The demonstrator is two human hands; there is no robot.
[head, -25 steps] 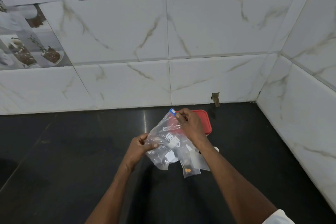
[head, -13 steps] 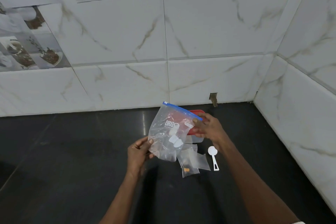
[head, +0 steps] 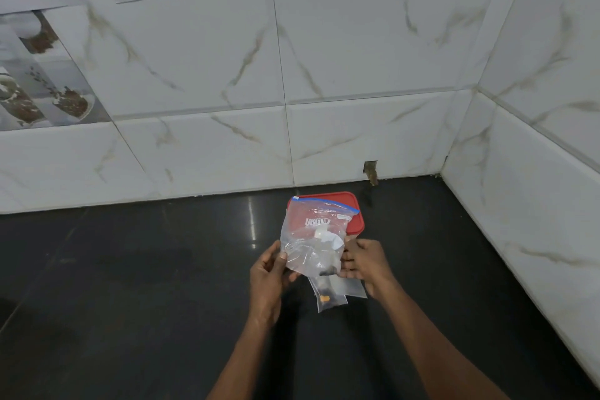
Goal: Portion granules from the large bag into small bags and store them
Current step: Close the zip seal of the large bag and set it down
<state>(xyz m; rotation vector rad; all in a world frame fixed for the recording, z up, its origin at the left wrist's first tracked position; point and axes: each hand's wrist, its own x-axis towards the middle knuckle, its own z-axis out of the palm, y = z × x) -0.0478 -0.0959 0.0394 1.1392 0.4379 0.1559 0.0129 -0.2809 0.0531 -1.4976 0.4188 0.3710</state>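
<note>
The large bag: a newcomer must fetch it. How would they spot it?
On the black counter by the tiled corner sits a red lid. In front of it, the left hand holds the large bag; unlike the small bags beneath, it has a blue zip strip.

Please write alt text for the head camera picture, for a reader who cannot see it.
The left hand and right hand hold a clear zip bag upright above a black counter. Small bags lie below it, a red lid behind.
</note>
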